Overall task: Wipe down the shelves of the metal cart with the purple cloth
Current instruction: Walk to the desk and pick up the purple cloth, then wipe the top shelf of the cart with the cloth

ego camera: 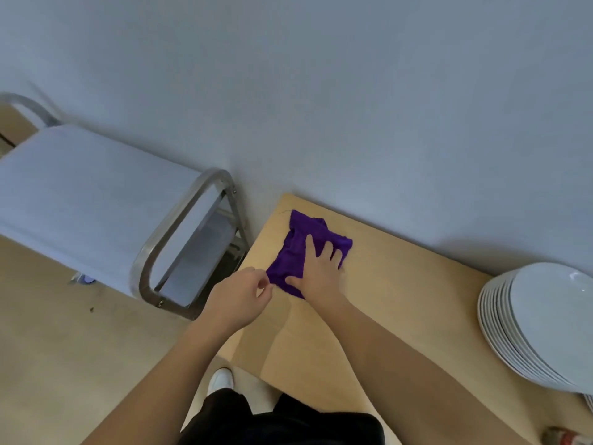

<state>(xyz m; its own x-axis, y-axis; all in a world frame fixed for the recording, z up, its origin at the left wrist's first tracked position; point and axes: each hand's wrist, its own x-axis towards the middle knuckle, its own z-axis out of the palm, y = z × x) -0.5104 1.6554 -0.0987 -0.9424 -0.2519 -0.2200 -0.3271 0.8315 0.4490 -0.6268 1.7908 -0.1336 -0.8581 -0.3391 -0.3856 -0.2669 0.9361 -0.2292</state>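
Right now purple cloth point(298, 252) lies near far-left corner of table point(401, 300), R hand point(321, 274) flat on it w/ fingers spread, L hand point(244, 297) pinching its near edge. Risk: loose folds could bunch or slip from the pinch when lifted toward metal cart point(96, 200), just left of table. Containers: none seen; only plate stack point(545, 326) at right edge; cart's lower shelves mostly hidden.

A light wooden table point(401, 300) bore a purple cloth point(288, 261) near its far-left corner and a stack of white plates point(552, 316) at right.
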